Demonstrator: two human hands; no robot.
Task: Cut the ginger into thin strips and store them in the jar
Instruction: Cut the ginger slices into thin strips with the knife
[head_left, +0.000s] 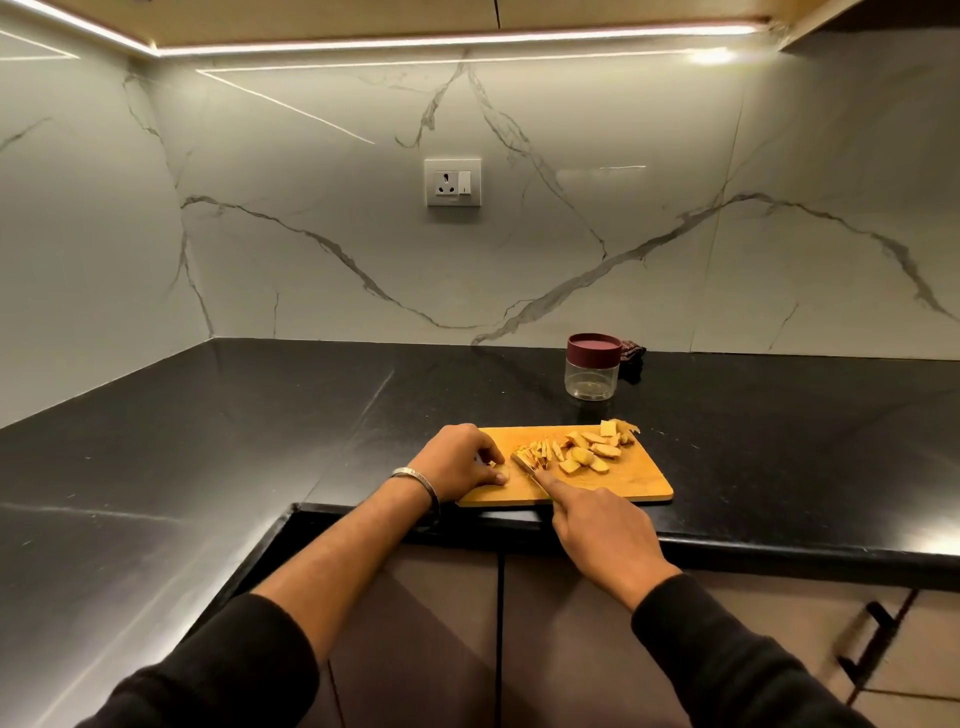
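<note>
The cutting step is in hand. On the wooden cutting board (613, 488), which lies at the front edge of the black worktop (208, 441), the person's right hand (602, 530) grips a knife (524, 464), with the forefinger stretched along the blade's back; the handle is hidden inside the fist. The blade points toward the board's left end, and its tip sits just beside a row of thin ginger strips (540, 449) near the board's middle. The left hand (460, 460) rests at the left end of the board with its fingers curled down, and it seems to pinch a small bit of ginger under the fingertips, though that piece is too small to make out with certainty.

Thicker ginger slices (592, 452) lie heaped toward the board's far right corner, a few of them right at the edge. They look uncut as yet, so by this view the task is perhaps half through its slicing.

The jar (592, 369) stands behind the board, well apart from it, toward the back of the worktop. Its maroon lid is on and its clear body appears empty. A dark cloth (631, 358) lies just behind it.

The next move likely calls for drawing another slice under the left fingertips and cutting it lengthwise. Storing will then need the lid taken off.
</note>
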